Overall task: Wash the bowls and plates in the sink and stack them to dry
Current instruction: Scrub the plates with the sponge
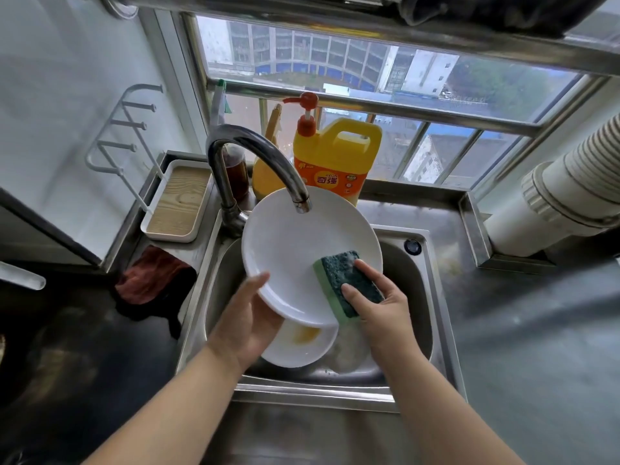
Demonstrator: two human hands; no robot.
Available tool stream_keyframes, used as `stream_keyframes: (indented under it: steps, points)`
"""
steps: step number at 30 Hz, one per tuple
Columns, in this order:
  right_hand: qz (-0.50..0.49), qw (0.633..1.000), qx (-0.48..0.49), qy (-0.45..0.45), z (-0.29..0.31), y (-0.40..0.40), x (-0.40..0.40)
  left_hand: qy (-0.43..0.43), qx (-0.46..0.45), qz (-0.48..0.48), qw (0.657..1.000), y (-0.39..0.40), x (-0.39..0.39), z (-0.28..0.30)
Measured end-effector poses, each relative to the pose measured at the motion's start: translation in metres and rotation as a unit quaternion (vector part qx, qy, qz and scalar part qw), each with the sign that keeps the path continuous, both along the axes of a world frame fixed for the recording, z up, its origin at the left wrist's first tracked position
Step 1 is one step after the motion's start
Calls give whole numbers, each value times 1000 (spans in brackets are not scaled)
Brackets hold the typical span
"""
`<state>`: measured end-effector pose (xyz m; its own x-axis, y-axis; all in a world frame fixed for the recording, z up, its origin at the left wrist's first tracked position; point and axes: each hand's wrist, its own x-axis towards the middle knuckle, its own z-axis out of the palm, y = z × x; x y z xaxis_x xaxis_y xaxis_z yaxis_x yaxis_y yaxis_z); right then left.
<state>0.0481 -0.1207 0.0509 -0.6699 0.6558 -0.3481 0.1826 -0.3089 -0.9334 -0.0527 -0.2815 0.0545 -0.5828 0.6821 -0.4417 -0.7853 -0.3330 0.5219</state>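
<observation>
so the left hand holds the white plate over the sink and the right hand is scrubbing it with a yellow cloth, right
Not quite. In the head view the right hand scrubs with a green sponge, not a yellow cloth. The left hand does hold the white plate over the sink.

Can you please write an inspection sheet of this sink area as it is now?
Surface: steel sink, wet.
Job's things: white plate tilted under tap; dirty dish below.
Clutter: soap jug, brown cloth, tray.
Hands: left hand holds plate rim; right hand presses sponge on plate.
Cables: nothing seen.
Surroundings: window, white pipe.
</observation>
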Motion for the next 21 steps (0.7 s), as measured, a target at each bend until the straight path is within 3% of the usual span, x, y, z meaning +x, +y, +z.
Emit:
stream_keyframes:
  steps: [4,6,8,9,10,14,17,21]
  points:
    - [-27,999,-17,-25,-6,-17,0,23,-43,-26,998,12,31,-7]
    - [23,993,68,-99,-10,-18,4,48,-72,-23,996,8,34,-10]
    - [130,930,249,-238,-9,-13,9,73,-93,-32,992,1,31,-12]
    - [176,886,318,-287,-5,-11,9,85,-102,-40,990,-1,29,-12]
    - [205,865,344,-301,-2,-10,9,98,-109,-48,988,-2,28,-11]
    - [256,914,260,-179,12,-24,0,125,-117,-67,983,2,22,-5]
    - [307,885,324,-133,12,-25,1,121,-122,-68,983,-3,13,-6]
    - [358,801,434,-205,6,12,3,80,-149,-58,984,-18,5,-14]
